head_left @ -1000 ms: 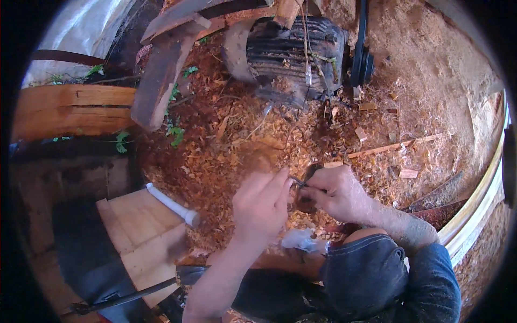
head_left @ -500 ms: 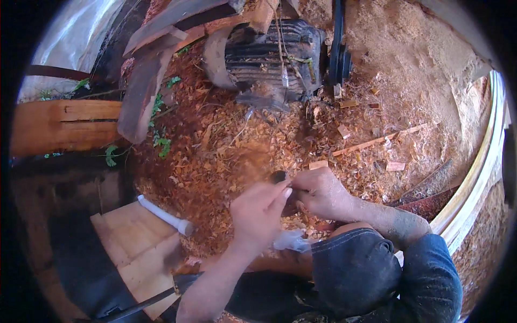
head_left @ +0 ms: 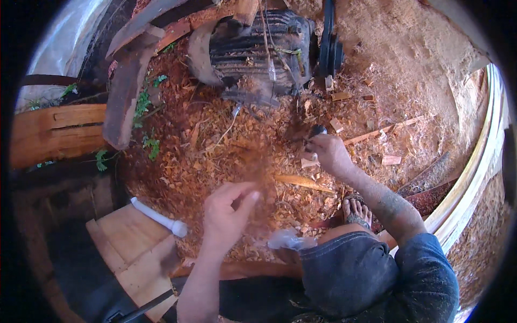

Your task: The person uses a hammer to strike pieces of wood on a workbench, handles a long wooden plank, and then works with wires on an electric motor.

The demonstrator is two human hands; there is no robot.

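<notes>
Largest, an electric motor (head_left: 258, 48) with its black pulley (head_left: 329, 46) lay beyond both hands, on a floor of wood shavings (head_left: 215, 145). A curved pale wooden rim (head_left: 474, 177) bounded the ground right of the right grip. A flat board (head_left: 129, 247) with a white pipe (head_left: 159, 218) sat left of the left grip. Open shavings lay between the hands. The right hand (head_left: 329, 153) pinched a small dark object (head_left: 316, 131), too small to identify, near the motor's edge. The left hand (head_left: 229, 212) hovered empty, fingers loosely spread.
</notes>
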